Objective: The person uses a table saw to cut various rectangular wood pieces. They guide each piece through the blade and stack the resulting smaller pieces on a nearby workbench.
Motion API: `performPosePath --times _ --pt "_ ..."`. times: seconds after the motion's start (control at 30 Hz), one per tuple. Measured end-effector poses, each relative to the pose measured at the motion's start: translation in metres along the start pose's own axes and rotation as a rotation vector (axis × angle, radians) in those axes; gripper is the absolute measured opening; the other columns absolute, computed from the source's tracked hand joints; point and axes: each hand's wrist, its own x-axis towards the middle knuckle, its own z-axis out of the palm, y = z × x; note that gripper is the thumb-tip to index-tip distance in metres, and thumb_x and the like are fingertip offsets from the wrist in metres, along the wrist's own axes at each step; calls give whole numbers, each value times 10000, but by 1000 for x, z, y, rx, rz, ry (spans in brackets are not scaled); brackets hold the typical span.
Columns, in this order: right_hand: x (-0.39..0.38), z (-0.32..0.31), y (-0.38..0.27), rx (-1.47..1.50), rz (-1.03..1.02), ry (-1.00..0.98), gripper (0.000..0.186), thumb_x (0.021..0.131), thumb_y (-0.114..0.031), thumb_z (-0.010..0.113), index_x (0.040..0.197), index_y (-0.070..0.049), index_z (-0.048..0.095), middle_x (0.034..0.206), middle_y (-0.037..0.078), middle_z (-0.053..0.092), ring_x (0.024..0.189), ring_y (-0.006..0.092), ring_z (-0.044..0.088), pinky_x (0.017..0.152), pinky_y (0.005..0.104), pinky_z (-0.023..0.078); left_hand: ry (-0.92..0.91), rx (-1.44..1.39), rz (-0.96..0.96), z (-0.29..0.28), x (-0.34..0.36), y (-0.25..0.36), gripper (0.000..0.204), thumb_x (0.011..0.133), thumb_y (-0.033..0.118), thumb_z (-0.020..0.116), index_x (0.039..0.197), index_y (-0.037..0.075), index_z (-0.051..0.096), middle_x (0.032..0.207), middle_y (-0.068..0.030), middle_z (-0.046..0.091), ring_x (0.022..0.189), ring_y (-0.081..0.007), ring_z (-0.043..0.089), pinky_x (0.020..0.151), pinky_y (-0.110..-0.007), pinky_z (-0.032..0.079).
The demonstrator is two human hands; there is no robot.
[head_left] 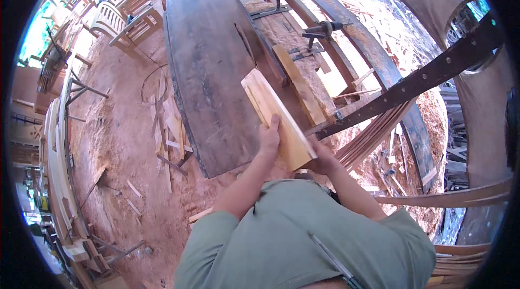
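A pale wooden board is tilted over the near right part of a wide, dark machine table. My left hand is closed on the board's left edge, its thumb lying on the upper face. At the near right end, my right hand grips the board's edge, with some fingers hidden beneath or behind it. Just past the board, a narrow wooden strip lies along the sawdust-strewn side of the table. Whether the board touches the table is hard to see.
Dark clamps sit on the table's right side. A dark bar with holes slants in from the right, near a large wheel. Wood offcuts litter the sawdust-covered floor. Slatted wooden chairs stand at the far left.
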Motion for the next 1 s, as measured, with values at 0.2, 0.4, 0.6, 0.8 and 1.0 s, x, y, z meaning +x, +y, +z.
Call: performPosePath --times 0.2,0.4,0.6,0.8,1.0 --pt "1 4 -17 -632 -232 -143 863 831 -170 708 1538 -60 227 1449 97 430 1261 189 480 1044 350 418 -1 906 201 -12 36 -7 415 929 260 584 1060 -132 611 1142 -286 632 954 -366 667 855 -415 526" --pt "20 8 -6 -1960 -365 459 826 759 -80 640 1503 -51 281 1170 283 527 1111 401 542 954 450 473 -188 1053 310 -28 56 -19 432 916 213 552 1080 -184 594 1538 -362 122 1350 -481 354 1147 -412 294" --pt "37 4 -28 -2048 -270 382 900 785 -143 698 1529 -68 198 1028 233 603 983 408 607 838 483 505 -352 1077 424 -51 77 -40 340 934 179 519 1010 -125 650 1551 -346 95 1346 -501 351 1147 -410 298" --pt "47 1 -35 -2099 -335 310 894 786 -154 690 1515 -13 192 941 225 615 893 384 633 791 480 519 -257 1354 464 -54 89 -45 594 926 116 551 1437 -82 320 1555 -244 240 1271 -287 521 1130 -353 315" --pt "65 9 -46 -2175 -251 304 778 847 -99 587 1508 24 196 923 232 625 840 386 654 754 471 541 -295 1049 494 -53 98 -32 283 921 155 541 1055 -93 513 1469 -305 243 1358 -414 317 1161 -536 192"
